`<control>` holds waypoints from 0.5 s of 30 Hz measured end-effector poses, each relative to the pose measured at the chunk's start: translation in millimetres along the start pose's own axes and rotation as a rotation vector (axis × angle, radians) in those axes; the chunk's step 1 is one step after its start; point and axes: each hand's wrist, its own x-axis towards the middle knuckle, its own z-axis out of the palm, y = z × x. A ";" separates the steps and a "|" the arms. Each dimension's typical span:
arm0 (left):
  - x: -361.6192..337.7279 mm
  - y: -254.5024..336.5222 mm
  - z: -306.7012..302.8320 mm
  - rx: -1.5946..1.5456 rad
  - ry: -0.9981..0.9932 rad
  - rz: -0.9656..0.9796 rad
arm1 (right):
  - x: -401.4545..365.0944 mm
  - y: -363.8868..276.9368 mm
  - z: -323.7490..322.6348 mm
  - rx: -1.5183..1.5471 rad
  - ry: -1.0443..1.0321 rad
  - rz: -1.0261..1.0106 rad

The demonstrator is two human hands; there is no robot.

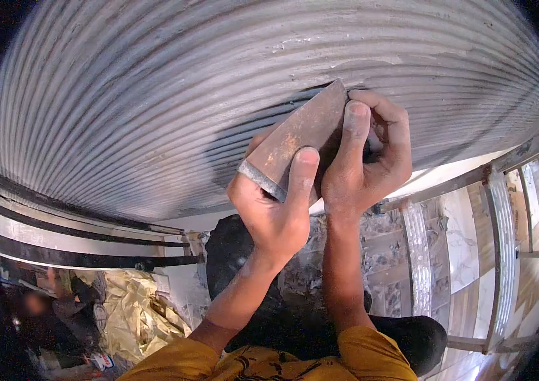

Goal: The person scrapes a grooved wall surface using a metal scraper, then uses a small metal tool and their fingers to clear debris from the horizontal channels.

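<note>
My left hand is closed around a putty scraper, its thumb lying on the flat of the blade. The blade is a wide, rust-stained metal plate with a pale folded strip along its lower left edge. Its pointed corner is up near the grooved grey surface. Close against the blade's right edge is my right hand, thumb and forefinger curled together in a pinch beside that corner. What lies between those fingers is hidden, and a dark area shows between the two hands. Grey dust coats the fingers.
A ribbed grey panel curves across the view above my hands. Metal frame bars stand at the right over patterned flooring. Crumpled gold sheeting lies at lower left, near another person.
</note>
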 end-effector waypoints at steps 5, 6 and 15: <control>-7.3 -9.8 3.1 0.048 0.081 0.201 | -0.5 7.0 -0.3 0.089 -0.023 -0.059; -7.2 -11.1 2.1 0.050 0.079 0.201 | -0.7 7.4 0.4 0.076 -0.023 -0.083; -1.5 -10.4 6.2 0.014 0.034 0.078 | 5.7 12.8 -3.1 0.038 0.074 -0.088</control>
